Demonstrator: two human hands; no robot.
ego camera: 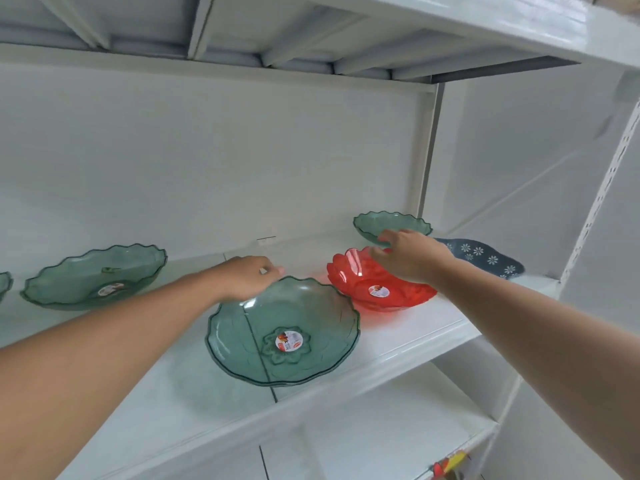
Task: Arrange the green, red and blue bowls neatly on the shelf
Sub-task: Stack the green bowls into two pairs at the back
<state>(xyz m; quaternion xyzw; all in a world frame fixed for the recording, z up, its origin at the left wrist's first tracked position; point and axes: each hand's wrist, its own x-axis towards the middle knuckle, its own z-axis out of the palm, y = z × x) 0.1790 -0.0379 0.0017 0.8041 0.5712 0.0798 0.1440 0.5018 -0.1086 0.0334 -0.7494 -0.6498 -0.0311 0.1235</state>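
A large clear green bowl (284,334) with a round sticker sits near the shelf's front edge. My left hand (247,277) rests at its far rim, fingers curled; whether it grips the rim is unclear. To the right stands a red scalloped bowl (377,289). My right hand (412,254) hovers over its far side with fingers spread, holding nothing. Behind that hand is a smaller green bowl (391,223), partly hidden. A dark blue bowl (485,256) with white flowers lies at the far right. Another green bowl (95,277) stands at the left.
The white shelf (398,344) has a back wall and an upper shelf overhead. A sliver of one more green bowl (4,284) shows at the left edge. A perforated upright (602,188) stands on the right. A lower shelf lies beneath.
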